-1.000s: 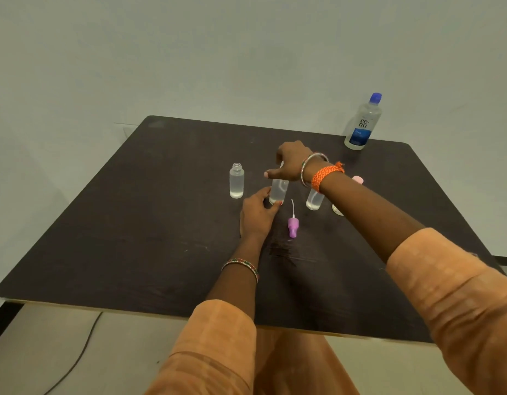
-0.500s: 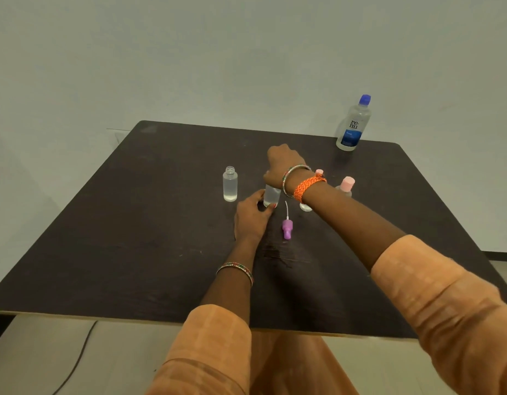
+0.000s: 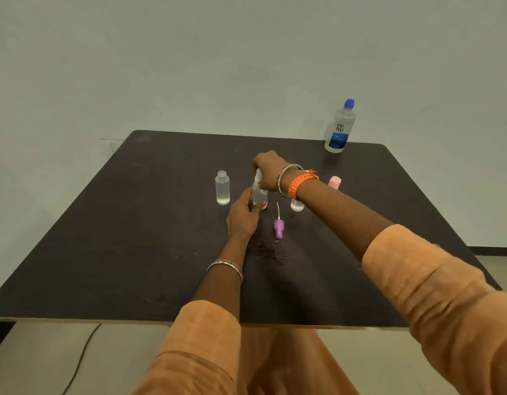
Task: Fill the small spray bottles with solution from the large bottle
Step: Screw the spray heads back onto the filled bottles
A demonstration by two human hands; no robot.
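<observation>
A small clear spray bottle stands mid-table. My left hand grips its base while my right hand grips the white spray top from above. An uncapped small bottle stands to the left. Another small bottle shows beneath my right wrist, and a pink-capped one peeks out behind that forearm. A purple spray head with its tube lies loose on the table. The large solution bottle with a blue cap stands at the far right edge.
The dark table ends at a pale wall behind. A wet smear marks the surface in front of my left hand. A cable runs across the floor at lower left.
My right hand has settled lower over the top of the middle bottle. My left hand stays at its base. The view has shifted slightly.
</observation>
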